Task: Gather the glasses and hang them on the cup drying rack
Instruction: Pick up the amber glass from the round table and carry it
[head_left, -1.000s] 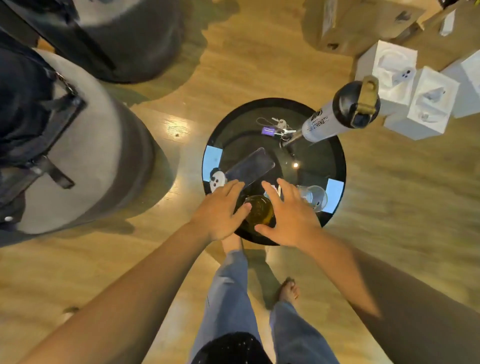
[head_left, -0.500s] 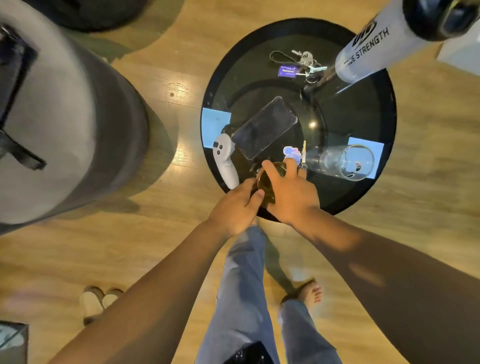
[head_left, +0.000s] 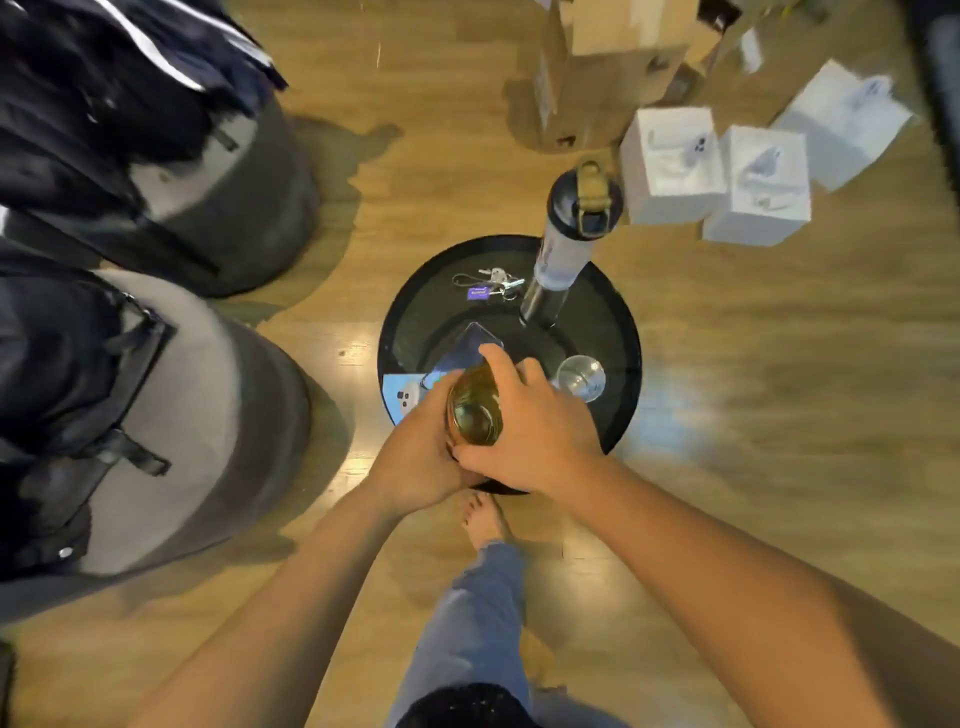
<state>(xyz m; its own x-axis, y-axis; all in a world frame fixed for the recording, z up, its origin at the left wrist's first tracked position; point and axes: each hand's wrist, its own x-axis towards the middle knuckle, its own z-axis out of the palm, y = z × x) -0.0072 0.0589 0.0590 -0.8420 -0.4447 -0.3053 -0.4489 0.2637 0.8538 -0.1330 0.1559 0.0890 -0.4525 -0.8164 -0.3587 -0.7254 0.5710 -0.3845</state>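
An amber glass (head_left: 475, 413) is lifted above the near edge of the round black table (head_left: 618, 332), its mouth facing up at me. My left hand (head_left: 415, 457) wraps its left side and base. My right hand (head_left: 535, 431) grips its right side, with fingers over the far rim. A clear glass (head_left: 581, 378) stands on the table just right of my right hand, untouched. No drying rack is in view.
On the table lie a phone (head_left: 467, 348), keys (head_left: 488, 283), a white controller (head_left: 408, 400) and a tall bottle (head_left: 563, 249). Two grey beanbags with dark bags (head_left: 171, 415) fill the left. White boxes (head_left: 717, 176) and cardboard boxes (head_left: 597, 67) sit beyond on the wooden floor.
Both hands closed around the amber glass and raised it off the table toward me. The view pulled back and up from the table.
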